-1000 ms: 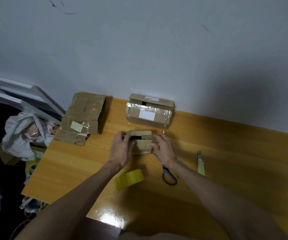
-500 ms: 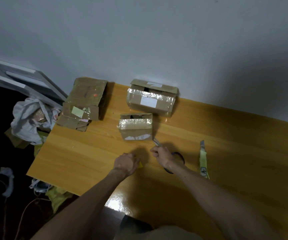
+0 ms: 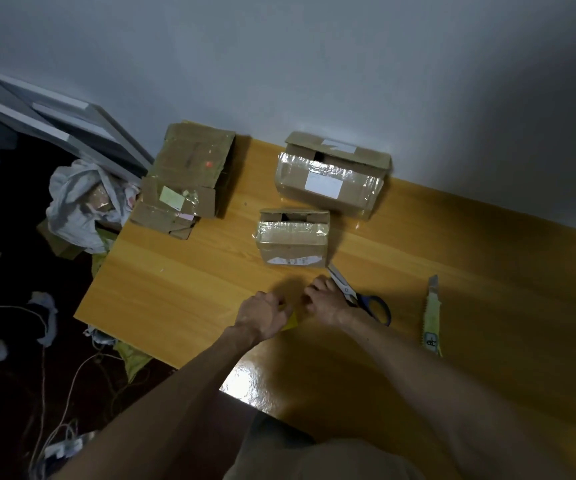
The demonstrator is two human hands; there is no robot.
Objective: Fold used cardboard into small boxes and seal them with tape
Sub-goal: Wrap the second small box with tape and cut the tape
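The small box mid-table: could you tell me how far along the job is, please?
Done: the small box and the larger box behind it look taped round, though each top shows a dark gap. In hand: the left hand grips the yellow tape roll; the right hand curls beside it. Left: the flattened cardboard at the far left corner is not yet folded.

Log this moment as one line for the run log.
left hand: grips yellow tape roll | right hand: curled beside roll, grip unclear | small box: untouched on table | scissors: beside right hand
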